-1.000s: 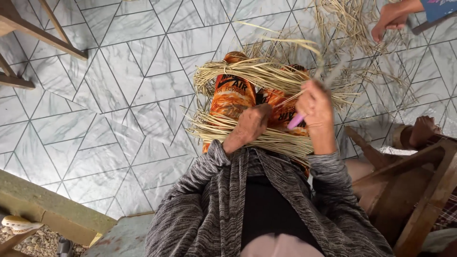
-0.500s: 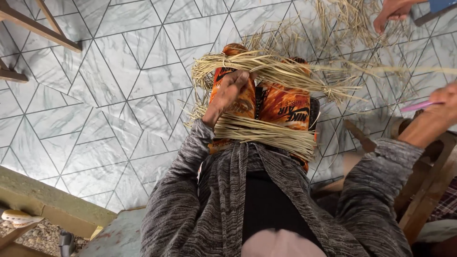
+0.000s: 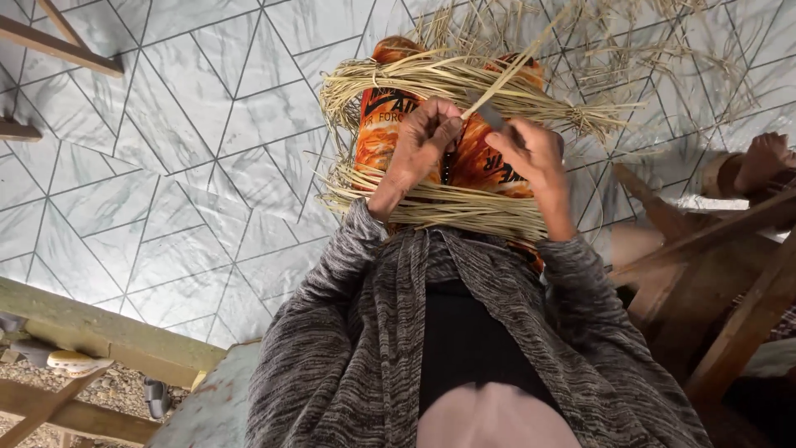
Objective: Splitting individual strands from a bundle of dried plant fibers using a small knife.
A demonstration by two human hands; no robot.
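Straw strand [image 3: 506, 70], pale, single: pinched at its lower end by the left hand [image 3: 424, 137], fingers closed on it, over the lap. Right hand [image 3: 531, 149]: closed around a small grey tool [image 3: 491, 114] touching the strand. Beneath: straw bundles [image 3: 448, 207] across orange printed cloth [image 3: 383, 137]. Surround: loose straw [image 3: 647, 58] on grey tiled floor [image 3: 166, 166]; wooden frame [image 3: 705, 265] at right.
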